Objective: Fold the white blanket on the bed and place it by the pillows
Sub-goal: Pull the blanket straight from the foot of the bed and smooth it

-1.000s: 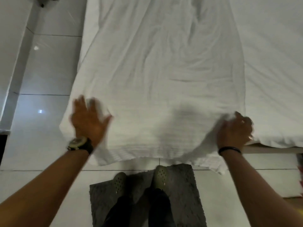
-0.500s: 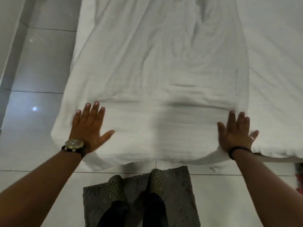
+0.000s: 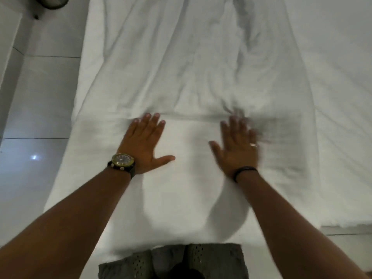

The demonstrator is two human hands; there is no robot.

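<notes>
The white blanket [image 3: 193, 73] lies spread along the bed, wrinkled, running away from me, with its near end doubled over into a smoother band. My left hand [image 3: 144, 143], with a watch on the wrist, lies flat on that near band, fingers straight and spread. My right hand [image 3: 237, 146], blurred by motion and wearing a ring, is flat on the blanket beside it, fingers straight. Neither hand grips the cloth. No pillows are in view.
The bed's white sheet [image 3: 338, 81] shows to the right of the blanket. Pale floor tiles [image 3: 40, 109] run along the left side. A grey mat [image 3: 221, 260] with my shoes on it lies at the foot of the bed. A dark round object [image 3: 52, 2] sits top left.
Both hands have moved from the blanket's near corners inward and forward to its middle, flat on the cloth. The right hand, which gripped the corner a second ago, is now open.
</notes>
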